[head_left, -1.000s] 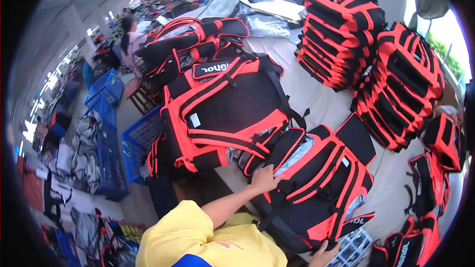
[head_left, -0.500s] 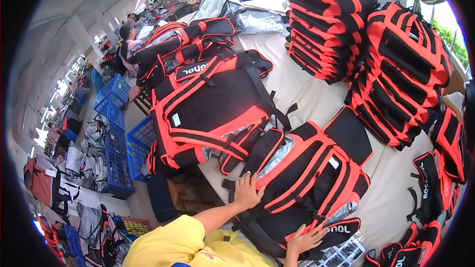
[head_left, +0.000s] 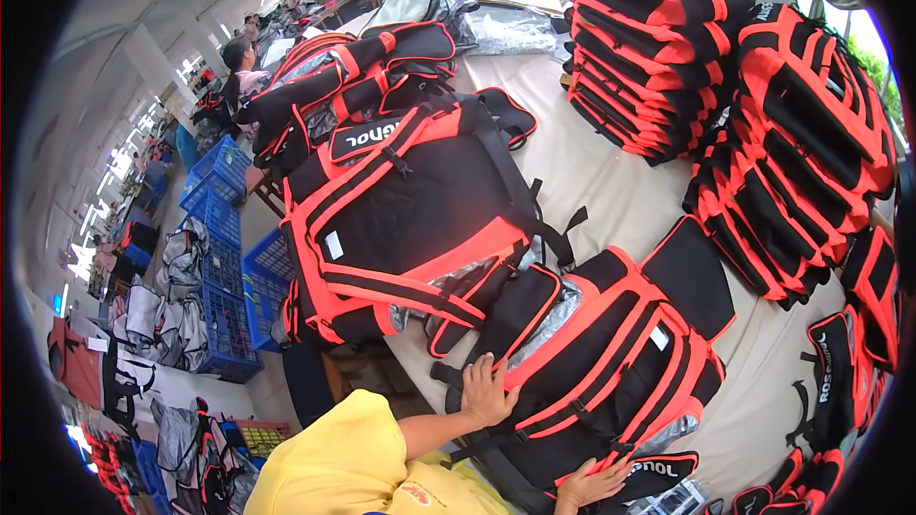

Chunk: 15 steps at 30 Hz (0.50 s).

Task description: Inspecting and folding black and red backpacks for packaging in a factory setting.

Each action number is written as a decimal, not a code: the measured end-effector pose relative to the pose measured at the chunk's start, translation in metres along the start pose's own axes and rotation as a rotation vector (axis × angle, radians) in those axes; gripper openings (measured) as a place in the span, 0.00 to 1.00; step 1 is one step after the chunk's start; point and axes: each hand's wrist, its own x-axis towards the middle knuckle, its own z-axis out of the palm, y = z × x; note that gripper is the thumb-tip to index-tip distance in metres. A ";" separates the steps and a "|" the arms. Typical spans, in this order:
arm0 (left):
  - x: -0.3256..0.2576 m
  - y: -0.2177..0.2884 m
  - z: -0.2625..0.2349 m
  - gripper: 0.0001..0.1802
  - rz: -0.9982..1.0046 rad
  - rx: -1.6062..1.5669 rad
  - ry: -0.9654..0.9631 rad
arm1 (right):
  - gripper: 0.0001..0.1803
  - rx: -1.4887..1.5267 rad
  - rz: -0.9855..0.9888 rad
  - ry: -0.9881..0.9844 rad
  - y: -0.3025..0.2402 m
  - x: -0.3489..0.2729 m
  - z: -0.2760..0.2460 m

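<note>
A black and neon-red backpack (head_left: 596,353) lies strap side up on the cloth-covered table right in front of me. My left hand (head_left: 489,391) rests on its left edge, fingers spread, beside a strip of silver lining. Down at the bag's near end, my right hand (head_left: 592,484) lies flat with fingers stretched out, close to a flap with white lettering. Neither hand grips anything that I can see. Another backpack (head_left: 429,200) of the same kind lies just beyond, to the left, its straps facing up.
Tall piles of matching bags (head_left: 658,48) stand at the far right, with another stack (head_left: 811,143) beside them. More pieces lie along the right edge. Blue plastic crates (head_left: 224,315) stand on the floor at left. A person (head_left: 243,67) is beyond the table's left side.
My view has shifted slightly, so the bags appear a little displaced. Both hands stay spread on the near backpack, in nearly the same places.
</note>
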 end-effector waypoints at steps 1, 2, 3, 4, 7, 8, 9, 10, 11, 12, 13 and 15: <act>0.000 0.000 0.001 0.40 0.002 -0.003 0.000 | 0.44 0.011 0.000 0.006 -0.001 0.000 0.001; 0.000 -0.001 0.001 0.40 0.004 -0.014 -0.003 | 0.43 -0.003 -0.018 0.056 -0.002 -0.001 0.000; 0.002 -0.001 0.001 0.40 0.007 -0.023 -0.005 | 0.43 -0.004 -0.016 0.060 -0.007 0.001 -0.005; 0.001 -0.003 0.001 0.40 0.004 -0.023 -0.004 | 0.45 0.052 -0.030 0.068 -0.013 0.005 -0.013; 0.001 -0.005 -0.001 0.39 -0.016 -0.041 0.008 | 0.46 0.124 -0.040 0.074 -0.024 0.008 -0.025; 0.003 -0.005 -0.002 0.39 -0.022 -0.036 -0.002 | 0.46 0.138 -0.051 0.069 -0.024 0.009 -0.025; 0.003 -0.005 -0.002 0.39 -0.019 -0.040 -0.001 | 0.46 0.147 -0.054 0.067 -0.024 0.009 -0.026; 0.002 -0.005 -0.003 0.39 -0.012 -0.047 0.002 | 0.36 0.059 -0.148 0.306 -0.027 0.013 -0.026; 0.001 -0.006 -0.004 0.39 -0.006 -0.054 0.005 | 0.36 0.058 -0.147 0.309 -0.020 0.009 -0.016; 0.000 -0.007 -0.004 0.39 -0.004 -0.067 0.006 | 0.39 0.061 -0.099 0.215 -0.009 0.004 -0.006; -0.001 -0.007 -0.004 0.39 -0.004 -0.068 0.009 | 0.42 0.067 -0.053 0.119 -0.004 0.001 0.000; -0.004 -0.007 -0.005 0.39 -0.003 -0.072 0.001 | 0.42 0.061 -0.061 0.146 0.002 -0.002 0.004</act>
